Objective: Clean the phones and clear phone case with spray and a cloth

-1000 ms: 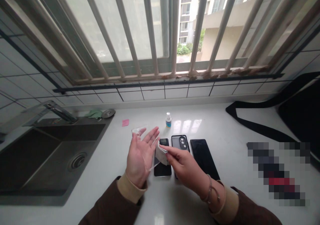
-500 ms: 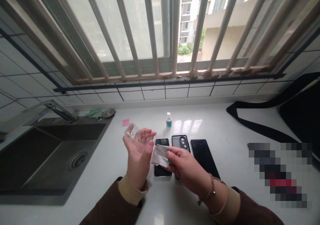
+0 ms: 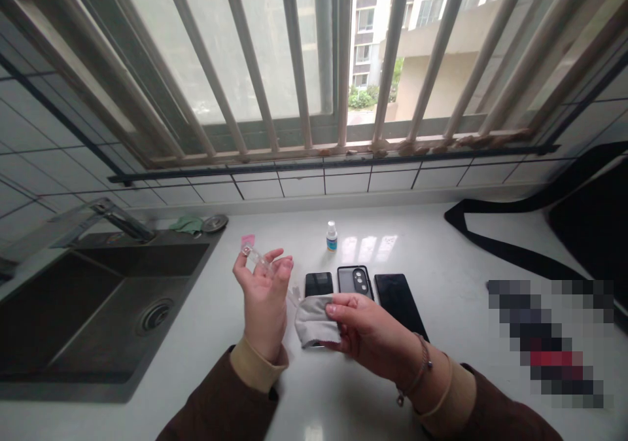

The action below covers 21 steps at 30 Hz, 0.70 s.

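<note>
Left hand (image 3: 263, 294): fingers curled round clear phone case (image 3: 255, 258), held upright. Right hand (image 3: 366, 330): pinching grey cloth (image 3: 314, 320), just right of case.

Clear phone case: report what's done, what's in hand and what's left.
Done: clear case is off any phone, raised in the left hand. In hand: the right hand grips a grey cloth beside it. Left: three phones lie on the counter, untouched; the small bottle stands capped.
</note>
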Available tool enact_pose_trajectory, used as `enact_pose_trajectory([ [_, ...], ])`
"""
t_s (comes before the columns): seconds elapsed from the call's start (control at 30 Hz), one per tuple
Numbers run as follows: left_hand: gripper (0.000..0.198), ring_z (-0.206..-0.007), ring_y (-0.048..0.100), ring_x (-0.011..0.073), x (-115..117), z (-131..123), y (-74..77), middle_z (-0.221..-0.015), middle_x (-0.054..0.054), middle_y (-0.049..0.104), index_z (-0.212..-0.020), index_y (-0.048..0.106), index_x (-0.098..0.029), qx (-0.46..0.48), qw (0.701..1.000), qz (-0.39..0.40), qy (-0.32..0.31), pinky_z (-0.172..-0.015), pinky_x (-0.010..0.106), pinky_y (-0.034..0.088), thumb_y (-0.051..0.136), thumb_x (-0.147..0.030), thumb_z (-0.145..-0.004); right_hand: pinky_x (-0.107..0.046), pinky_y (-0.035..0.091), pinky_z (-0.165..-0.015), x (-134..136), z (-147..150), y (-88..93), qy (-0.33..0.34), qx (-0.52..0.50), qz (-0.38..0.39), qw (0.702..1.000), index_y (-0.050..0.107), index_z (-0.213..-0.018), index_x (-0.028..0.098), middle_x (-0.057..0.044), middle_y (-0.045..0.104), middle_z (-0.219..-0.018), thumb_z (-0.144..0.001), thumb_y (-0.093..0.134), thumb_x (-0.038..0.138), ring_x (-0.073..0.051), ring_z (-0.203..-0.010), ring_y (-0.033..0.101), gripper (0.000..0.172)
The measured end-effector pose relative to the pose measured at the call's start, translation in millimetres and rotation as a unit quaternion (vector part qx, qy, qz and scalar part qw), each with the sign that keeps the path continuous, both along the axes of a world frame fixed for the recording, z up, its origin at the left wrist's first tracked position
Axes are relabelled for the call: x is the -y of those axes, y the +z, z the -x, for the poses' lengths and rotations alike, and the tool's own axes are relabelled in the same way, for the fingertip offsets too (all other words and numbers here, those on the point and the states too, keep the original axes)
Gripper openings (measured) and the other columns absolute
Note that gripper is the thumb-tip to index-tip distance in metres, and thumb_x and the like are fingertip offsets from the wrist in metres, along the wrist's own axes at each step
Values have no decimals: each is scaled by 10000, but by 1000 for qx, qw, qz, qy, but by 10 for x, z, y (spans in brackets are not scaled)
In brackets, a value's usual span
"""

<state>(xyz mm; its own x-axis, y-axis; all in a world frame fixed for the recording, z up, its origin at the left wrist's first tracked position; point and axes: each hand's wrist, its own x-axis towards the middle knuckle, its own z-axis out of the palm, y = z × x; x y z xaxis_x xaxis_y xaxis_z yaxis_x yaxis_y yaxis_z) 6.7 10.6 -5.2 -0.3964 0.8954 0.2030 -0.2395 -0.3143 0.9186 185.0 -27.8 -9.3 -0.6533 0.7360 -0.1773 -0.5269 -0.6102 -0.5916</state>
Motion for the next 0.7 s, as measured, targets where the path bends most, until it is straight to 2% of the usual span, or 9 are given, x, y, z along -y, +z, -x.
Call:
enact_pose_trajectory([
  [0.07, 727, -1086, 717, 199, 1, -8, 23, -1271, 70, 662, -1445, 334, -365, 52, 997, 54, -25, -1029, 442, 573, 820, -351, -905, -264, 617, -789, -25, -47, 39, -18, 1, -13, 1000, 786, -1030, 132, -33, 734, -854, -864, 881, 344, -110, -737, 688, 286],
  [0.17, 585, -1003, 737, 205, 39, -18, 67, -1262, 101, 689, -1419, 372, -331, 96, 981, 117, -117, -898, 397, 625, 736, -391, -965, -349, 626, -922, -114, -101, 14, -155, 64, -55, 984, 775, -1170, 175, -92, 790, -1122, -903, 832, 422, -186, -958, 754, 368],
  [0.27, 527, -877, 735, 207, 109, -18, 87, -1209, 148, 706, -1438, 389, -275, 90, 936, 145, -307, -737, 344, 637, 643, -450, -1011, -440, 600, -1030, -222, -156, -93, -293, 214, -139, 921, 770, -1217, 199, -105, 787, -1215, -980, 716, 490, -245, -1087, 751, 379],
  [0.33, 542, -842, 731, 214, 159, -22, 82, -1177, 161, 702, -1444, 404, -246, 69, 884, 159, -434, -664, 318, 629, 635, -466, -1006, -475, 580, -1068, -258, -193, -148, -315, 315, -220, 868, 770, -1239, 216, -100, 788, -1234, -1031, 627, 475, -269, -1141, 742, 361],
  [0.4, 559, -805, 728, 207, 194, -29, 73, -1130, 147, 698, -1432, 431, -234, 38, 840, 182, -510, -599, 267, 602, 671, -460, -981, -469, 588, -1055, -248, -212, -161, -303, 386, -292, 821, 770, -1253, 232, -89, 800, -1211, -1060, 565, 417, -272, -1140, 750, 337],
  [0.47, 578, -765, 724, 192, 210, -33, 69, -1083, 128, 694, -1425, 453, -231, 10, 818, 203, -538, -551, 221, 569, 706, -456, -956, -432, 623, -984, -204, -210, -138, -296, 427, -345, 782, 762, -1281, 237, -85, 817, -1167, -1067, 531, 348, -262, -1083, 775, 334],
  [0.53, 595, -730, 718, 178, 208, -32, 72, -1050, 116, 693, -1427, 464, -229, -8, 815, 217, -537, -515, 192, 541, 721, -460, -943, -403, 650, -917, -150, -198, -102, -304, 449, -395, 742, 742, -1326, 231, -92, 824, -1156, -1068, 514, 293, -252, -1027, 795, 349],
  [0.63, 617, -697, 720, 175, 196, -28, 71, -1015, 98, 693, -1418, 472, -225, -33, 815, 223, -533, -484, 178, 522, 754, -455, -919, -404, 655, -935, -96, -195, -56, -317, 458, -482, 677, 704, -1386, 212, -114, 812, -1205, -1074, 500, 237, -245, -1031, 800, 373],
  [0.7, 622, -682, 722, 177, 190, -29, 61, -987, 85, 692, -1386, 486, -217, -46, 814, 219, -537, -476, 180, 524, 785, -462, -898, -408, 650, -969, -85, -205, -39, -322, 450, -526, 646, 680, -1415, 205, -122, 801, -1237, -1073, 508, 214, -240, -1046, 798, 383],
])
